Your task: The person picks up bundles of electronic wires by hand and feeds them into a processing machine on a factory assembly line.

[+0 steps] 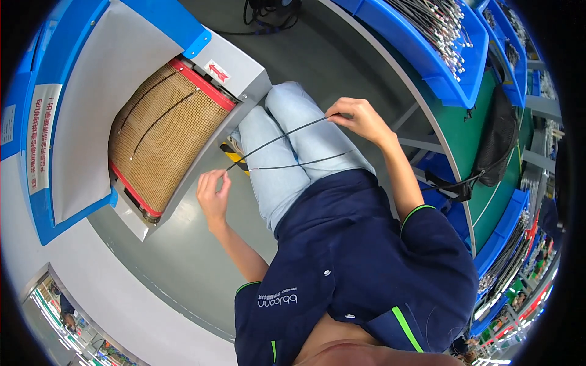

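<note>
A thin black cable (pixel 278 139) is drawn nearly straight above my lap. One end is pinched in the fingertips of my left hand (pixel 213 194), beside the machine. My right hand (pixel 361 121) grips the other end between thumb and forefinger, farther away to the right. A second black cable (pixel 325 160) lies across my light blue jeans, closer to my waist. Two dark cables, one (pixel 163 122) nearer the middle and another (pixel 144 97) farther left, rest on the tan mesh belt (pixel 189 131).
The belt runs out of a blue and white machine (pixel 137 24) with red belt edges at left. At right, a green-topped table (pixel 448 125) carries blue bins (pixel 467 85) of cables with white connectors. A black bag (pixel 499 140) lies there. Loose black cords lie on the floor beyond.
</note>
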The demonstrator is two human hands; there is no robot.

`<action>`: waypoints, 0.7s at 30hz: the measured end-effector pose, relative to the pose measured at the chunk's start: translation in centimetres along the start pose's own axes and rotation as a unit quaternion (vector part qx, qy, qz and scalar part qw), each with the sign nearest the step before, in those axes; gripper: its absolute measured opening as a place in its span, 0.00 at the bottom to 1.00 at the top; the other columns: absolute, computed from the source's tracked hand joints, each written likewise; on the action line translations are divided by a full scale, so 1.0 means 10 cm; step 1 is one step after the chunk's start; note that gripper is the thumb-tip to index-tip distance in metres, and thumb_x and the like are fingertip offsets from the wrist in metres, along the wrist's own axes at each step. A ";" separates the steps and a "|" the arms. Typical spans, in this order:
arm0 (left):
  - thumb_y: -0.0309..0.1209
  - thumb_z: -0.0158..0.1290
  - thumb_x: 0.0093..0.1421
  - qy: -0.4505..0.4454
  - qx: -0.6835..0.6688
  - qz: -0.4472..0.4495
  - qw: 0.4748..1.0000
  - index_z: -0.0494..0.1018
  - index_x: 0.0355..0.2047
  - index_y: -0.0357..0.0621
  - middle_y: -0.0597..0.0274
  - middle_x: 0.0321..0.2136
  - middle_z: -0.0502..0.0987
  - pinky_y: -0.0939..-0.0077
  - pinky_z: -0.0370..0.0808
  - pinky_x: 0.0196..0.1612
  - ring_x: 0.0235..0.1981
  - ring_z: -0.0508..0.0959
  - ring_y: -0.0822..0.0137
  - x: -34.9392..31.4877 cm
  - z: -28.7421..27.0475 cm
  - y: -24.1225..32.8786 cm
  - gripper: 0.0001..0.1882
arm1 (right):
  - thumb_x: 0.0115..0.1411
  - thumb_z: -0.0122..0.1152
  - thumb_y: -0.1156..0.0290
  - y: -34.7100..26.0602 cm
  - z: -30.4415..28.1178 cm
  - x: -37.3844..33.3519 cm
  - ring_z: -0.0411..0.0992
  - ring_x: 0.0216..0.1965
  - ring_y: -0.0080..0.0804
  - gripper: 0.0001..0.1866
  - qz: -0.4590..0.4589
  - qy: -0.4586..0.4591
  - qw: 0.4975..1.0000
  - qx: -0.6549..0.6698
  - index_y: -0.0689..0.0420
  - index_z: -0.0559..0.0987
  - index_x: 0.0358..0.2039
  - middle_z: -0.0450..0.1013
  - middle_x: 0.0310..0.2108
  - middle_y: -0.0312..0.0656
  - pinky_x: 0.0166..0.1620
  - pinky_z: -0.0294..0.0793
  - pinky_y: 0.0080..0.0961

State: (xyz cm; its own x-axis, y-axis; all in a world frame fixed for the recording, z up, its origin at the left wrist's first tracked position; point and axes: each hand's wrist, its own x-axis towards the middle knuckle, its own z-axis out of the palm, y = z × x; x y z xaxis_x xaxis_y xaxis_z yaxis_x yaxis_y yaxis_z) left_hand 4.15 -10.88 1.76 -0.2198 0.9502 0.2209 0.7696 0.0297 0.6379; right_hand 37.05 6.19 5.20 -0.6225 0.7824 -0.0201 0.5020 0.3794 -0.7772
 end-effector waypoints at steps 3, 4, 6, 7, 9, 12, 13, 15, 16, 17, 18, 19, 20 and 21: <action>0.18 0.58 0.46 0.010 -0.002 -0.003 1.000 0.75 0.27 0.38 0.59 0.27 0.77 0.73 0.73 0.34 0.29 0.75 0.63 -0.01 -0.01 -0.02 0.07 | 0.51 0.63 0.76 0.02 0.04 0.00 0.74 0.31 0.35 0.05 -0.015 0.014 1.000 0.012 0.62 0.80 0.30 0.75 0.28 0.42 0.34 0.74 0.26; 0.18 0.57 0.47 0.016 -0.003 -0.004 1.000 0.75 0.27 0.37 0.59 0.26 0.77 0.74 0.73 0.33 0.28 0.75 0.65 -0.01 -0.02 -0.02 0.06 | 0.51 0.63 0.76 0.02 0.04 0.00 0.74 0.31 0.35 0.05 -0.016 0.013 1.000 0.013 0.62 0.80 0.30 0.75 0.28 0.42 0.34 0.74 0.26; 0.18 0.57 0.47 0.016 0.000 -0.005 1.000 0.75 0.27 0.37 0.59 0.26 0.77 0.75 0.73 0.33 0.28 0.75 0.65 -0.04 -0.05 -0.04 0.06 | 0.52 0.62 0.77 0.00 0.05 -0.01 0.75 0.31 0.35 0.05 -0.002 0.023 0.999 0.025 0.62 0.80 0.30 0.75 0.29 0.42 0.34 0.74 0.26; 0.18 0.57 0.47 0.016 0.003 -0.006 1.000 0.75 0.27 0.37 0.59 0.26 0.77 0.75 0.73 0.33 0.28 0.75 0.65 -0.04 -0.06 -0.04 0.06 | 0.52 0.62 0.77 0.01 0.05 -0.01 0.75 0.31 0.35 0.05 -0.003 0.023 0.999 0.025 0.62 0.80 0.30 0.75 0.29 0.42 0.34 0.74 0.26; 0.18 0.57 0.47 0.018 -0.001 -0.007 1.000 0.75 0.28 0.37 0.59 0.26 0.76 0.75 0.73 0.33 0.28 0.74 0.65 -0.04 -0.05 -0.03 0.06 | 0.52 0.63 0.75 0.03 0.08 -0.01 0.75 0.31 0.34 0.05 -0.017 0.031 0.999 0.011 0.61 0.80 0.30 0.75 0.28 0.41 0.33 0.73 0.24; 0.17 0.57 0.47 0.025 -0.006 -0.008 1.000 0.75 0.28 0.37 0.59 0.26 0.76 0.75 0.72 0.32 0.27 0.74 0.66 -0.06 -0.07 -0.06 0.07 | 0.52 0.64 0.74 -0.08 0.06 -0.02 0.74 0.29 0.31 0.05 0.083 0.035 0.994 0.064 0.60 0.80 0.29 0.75 0.27 0.41 0.32 0.72 0.22; 0.17 0.57 0.47 0.029 -0.007 -0.007 1.000 0.75 0.28 0.37 0.59 0.26 0.76 0.75 0.72 0.32 0.27 0.74 0.66 -0.07 -0.07 -0.07 0.07 | 0.52 0.64 0.74 -0.08 0.06 -0.03 0.74 0.29 0.31 0.05 0.083 0.035 0.994 0.064 0.60 0.80 0.29 0.75 0.27 0.41 0.32 0.72 0.22; 0.17 0.57 0.47 0.031 -0.007 -0.008 0.999 0.75 0.28 0.37 0.59 0.26 0.76 0.75 0.72 0.32 0.27 0.74 0.66 -0.09 -0.09 -0.07 0.07 | 0.51 0.65 0.73 -0.05 0.07 -0.04 0.73 0.27 0.29 0.05 0.058 0.009 0.997 0.052 0.60 0.80 0.28 0.75 0.26 0.40 0.29 0.70 0.22; 0.17 0.57 0.47 0.034 -0.006 -0.009 0.999 0.75 0.28 0.37 0.59 0.25 0.76 0.75 0.72 0.32 0.27 0.74 0.66 -0.09 -0.10 -0.07 0.07 | 0.51 0.65 0.73 -0.05 0.07 -0.04 0.73 0.27 0.29 0.05 0.058 0.009 0.997 0.051 0.60 0.80 0.28 0.75 0.26 0.40 0.29 0.70 0.22; 0.17 0.57 0.47 0.034 -0.006 -0.009 0.999 0.75 0.28 0.37 0.59 0.25 0.76 0.75 0.72 0.32 0.27 0.74 0.66 -0.08 -0.10 -0.06 0.07 | 0.51 0.65 0.72 -0.05 0.07 -0.04 0.72 0.26 0.29 0.05 0.027 0.019 0.998 0.044 0.60 0.80 0.28 0.74 0.25 0.39 0.28 0.70 0.22; 0.17 0.57 0.47 0.033 -0.006 -0.007 0.999 0.75 0.28 0.37 0.59 0.25 0.76 0.75 0.72 0.32 0.27 0.74 0.66 -0.08 -0.11 -0.05 0.07 | 0.51 0.65 0.72 -0.06 0.08 -0.05 0.72 0.25 0.28 0.05 -0.003 0.028 0.999 0.037 0.60 0.80 0.27 0.74 0.24 0.39 0.27 0.69 0.23; 0.17 0.57 0.47 0.032 -0.006 -0.004 0.999 0.75 0.28 0.37 0.59 0.25 0.76 0.75 0.72 0.32 0.27 0.74 0.66 -0.08 -0.12 -0.05 0.07 | 0.51 0.65 0.72 -0.06 0.08 -0.05 0.72 0.25 0.28 0.05 -0.003 0.028 0.999 0.037 0.60 0.80 0.27 0.74 0.24 0.39 0.27 0.69 0.23; 0.17 0.57 0.47 0.032 -0.006 -0.004 0.999 0.75 0.28 0.37 0.59 0.25 0.76 0.75 0.72 0.32 0.27 0.74 0.66 -0.08 -0.12 -0.05 0.07 | 0.51 0.65 0.73 -0.06 0.09 -0.05 0.71 0.25 0.28 0.05 -0.012 0.031 0.999 0.039 0.60 0.80 0.27 0.74 0.24 0.39 0.27 0.68 0.23; 0.17 0.57 0.47 0.033 -0.004 -0.003 0.999 0.75 0.28 0.37 0.59 0.25 0.76 0.75 0.72 0.32 0.27 0.74 0.66 -0.09 -0.13 -0.05 0.07 | 0.51 0.65 0.73 -0.06 0.09 -0.05 0.71 0.25 0.28 0.04 -0.021 0.034 0.998 0.041 0.60 0.80 0.26 0.74 0.24 0.38 0.26 0.68 0.23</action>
State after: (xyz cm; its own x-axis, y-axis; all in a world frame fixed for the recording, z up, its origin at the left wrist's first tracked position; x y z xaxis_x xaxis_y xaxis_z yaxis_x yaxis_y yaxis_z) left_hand 3.19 -12.11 2.16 -0.2640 0.9272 0.2658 0.7630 0.0322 0.6457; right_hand 36.53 5.10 5.12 -0.5988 0.7991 0.0535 0.4240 0.3730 -0.8253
